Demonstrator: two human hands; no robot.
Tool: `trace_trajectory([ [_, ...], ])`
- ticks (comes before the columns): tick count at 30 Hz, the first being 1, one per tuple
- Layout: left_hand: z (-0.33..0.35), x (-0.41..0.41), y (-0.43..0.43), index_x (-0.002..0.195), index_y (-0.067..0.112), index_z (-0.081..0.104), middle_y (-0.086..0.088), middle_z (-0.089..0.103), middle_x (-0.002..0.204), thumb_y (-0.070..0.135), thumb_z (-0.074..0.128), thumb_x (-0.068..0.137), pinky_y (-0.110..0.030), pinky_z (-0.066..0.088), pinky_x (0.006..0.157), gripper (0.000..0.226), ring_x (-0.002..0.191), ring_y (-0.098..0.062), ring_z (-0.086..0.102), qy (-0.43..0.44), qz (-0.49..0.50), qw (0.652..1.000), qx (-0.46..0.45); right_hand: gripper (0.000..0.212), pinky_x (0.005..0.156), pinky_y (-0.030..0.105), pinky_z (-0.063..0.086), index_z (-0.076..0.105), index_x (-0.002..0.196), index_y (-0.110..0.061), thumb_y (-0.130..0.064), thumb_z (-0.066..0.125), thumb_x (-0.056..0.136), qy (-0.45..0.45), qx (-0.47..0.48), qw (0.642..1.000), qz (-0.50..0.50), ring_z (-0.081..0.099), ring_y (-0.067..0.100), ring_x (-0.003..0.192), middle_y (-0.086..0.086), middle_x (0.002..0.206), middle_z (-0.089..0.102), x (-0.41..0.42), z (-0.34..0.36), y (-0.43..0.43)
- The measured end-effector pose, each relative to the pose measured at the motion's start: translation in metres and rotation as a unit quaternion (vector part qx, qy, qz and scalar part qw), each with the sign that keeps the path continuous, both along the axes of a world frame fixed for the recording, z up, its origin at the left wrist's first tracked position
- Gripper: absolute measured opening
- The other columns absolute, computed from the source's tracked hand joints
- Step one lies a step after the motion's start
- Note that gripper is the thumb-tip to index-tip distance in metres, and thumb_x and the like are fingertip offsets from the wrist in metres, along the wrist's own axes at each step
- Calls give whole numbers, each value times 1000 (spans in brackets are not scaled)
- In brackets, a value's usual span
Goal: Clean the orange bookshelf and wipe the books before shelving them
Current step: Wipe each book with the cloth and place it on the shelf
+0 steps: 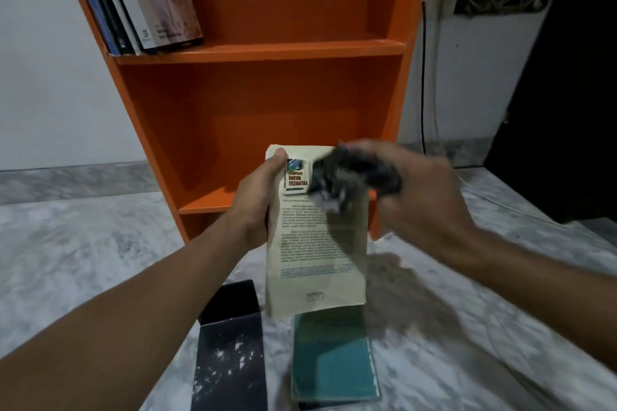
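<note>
Your fingers (380, 160) were curled on both sides. What could have gone wrong, as I judge it: you held the cream book (317, 237) by one long edge only, upright in front of the orange bookshelf (267, 103) at its lower compartment. A hard stroke of the dark cloth (337, 177) could therefore have twisted it out of that grip and dropped it onto the teal book (334, 360) and black book (230, 344) lying on the floor before the bookshelf, nearer to you. The soft cover could also have creased under the push. Your left hand (257, 200) gripped the book's left edge, thumb laid over the cover near the top corner, the other fingers hidden behind. Your right hand (420, 190), blurred, was bunched round the cloth and pressed it against the upper cover. Several books (140, 0) leaned in the bookshelf's upper compartment, at its left wall
</note>
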State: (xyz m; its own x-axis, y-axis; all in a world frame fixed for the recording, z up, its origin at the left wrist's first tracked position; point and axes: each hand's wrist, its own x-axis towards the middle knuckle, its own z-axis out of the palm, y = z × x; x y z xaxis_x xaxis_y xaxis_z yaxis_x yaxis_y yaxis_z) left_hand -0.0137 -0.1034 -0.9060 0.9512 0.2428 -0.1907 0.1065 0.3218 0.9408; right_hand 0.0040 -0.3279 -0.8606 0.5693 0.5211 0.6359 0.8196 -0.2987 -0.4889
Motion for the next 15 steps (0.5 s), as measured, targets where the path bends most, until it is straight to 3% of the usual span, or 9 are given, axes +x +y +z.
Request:
trace_trajectory([
  [1, 2, 2, -3, 105, 11, 69, -14, 72, 103, 57, 57, 89, -45, 57, 84, 51, 91, -34, 69, 0, 4, 1000, -10, 54, 90, 9, 46, 59, 131, -17, 5, 62, 82, -36, 2, 998, -45, 57, -2, 101, -4, 117, 67, 13, 18, 13],
  [3, 8, 7, -10, 123, 7, 65, -20, 64, 125, 57, 66, 81, -54, 47, 100, 65, 106, -39, 64, 5, 5, 999, -42, 68, 116, 37, 31, 47, 142, -21, 9, 56, 81, -49, -28, 994, -93, 44, 21, 133, 9, 142, 52, 27, 27, 35],
  [5, 15, 10, -16, 123, 9, 66, -19, 65, 122, 56, 64, 83, -56, 48, 98, 61, 103, -36, 66, -6, -3, 998, -66, 78, 119, 49, 18, 39, 147, -25, 13, 49, 79, -59, -93, 989, -97, 24, 33, 145, 15, 154, 34, 19, -2, 43],
  [7, 20, 10, -16, 111, 11, 72, -14, 73, 106, 53, 61, 86, -52, 57, 83, 50, 91, -32, 72, -12, 23, 997, -75, 76, 114, 57, 24, 38, 147, -22, 10, 49, 79, -141, -156, 977, -39, 23, 40, 144, 20, 155, 29, -4, -53, 33],
  [9, 17, 9, -7, 116, 14, 71, -16, 73, 111, 54, 63, 84, -59, 52, 90, 51, 99, -37, 71, -6, 48, 995, -84, 53, 102, 53, 44, 54, 134, -23, -6, 54, 84, -195, -233, 950, 66, 49, 39, 129, 19, 142, 50, -32, -97, 8],
  [10, 15, 7, -3, 117, 15, 70, -16, 72, 114, 55, 65, 82, -62, 50, 93, 53, 102, -39, 69, 0, 60, 995, -78, 42, 90, 44, 55, 64, 120, -25, -13, 54, 81, -190, -265, 938, 116, 63, 32, 114, 13, 126, 64, -41, -108, -6],
  [12, 13, 4, 4, 114, 15, 72, -16, 72, 113, 54, 66, 81, -61, 49, 94, 52, 102, -39, 69, -2, 82, 995, -57, 36, 71, 28, 60, 75, 95, -23, -15, 53, 67, -87, -283, 942, 159, 72, 14, 85, 0, 96, 75, -52, -99, -18],
  [14, 14, 2, 5, 113, 14, 72, -15, 73, 110, 53, 65, 83, -59, 50, 93, 49, 101, -38, 70, 2, 94, 995, -41, 26, 66, 20, 57, 73, 81, -15, 2, 57, 70, -12, -173, 976, 132, 68, 0, 78, -9, 82, 72, -37, -70, -15],
  [15, 14, 2, 5, 113, 14, 71, -15, 73, 110, 54, 63, 84, -58, 50, 93, 50, 102, -38, 70, 9, 93, 995, -42, 30, 66, 23, 57, 71, 82, -15, 10, 59, 72, 17, -100, 990, 100, 66, 0, 77, -12, 82, 70, -24, -47, -7],
])
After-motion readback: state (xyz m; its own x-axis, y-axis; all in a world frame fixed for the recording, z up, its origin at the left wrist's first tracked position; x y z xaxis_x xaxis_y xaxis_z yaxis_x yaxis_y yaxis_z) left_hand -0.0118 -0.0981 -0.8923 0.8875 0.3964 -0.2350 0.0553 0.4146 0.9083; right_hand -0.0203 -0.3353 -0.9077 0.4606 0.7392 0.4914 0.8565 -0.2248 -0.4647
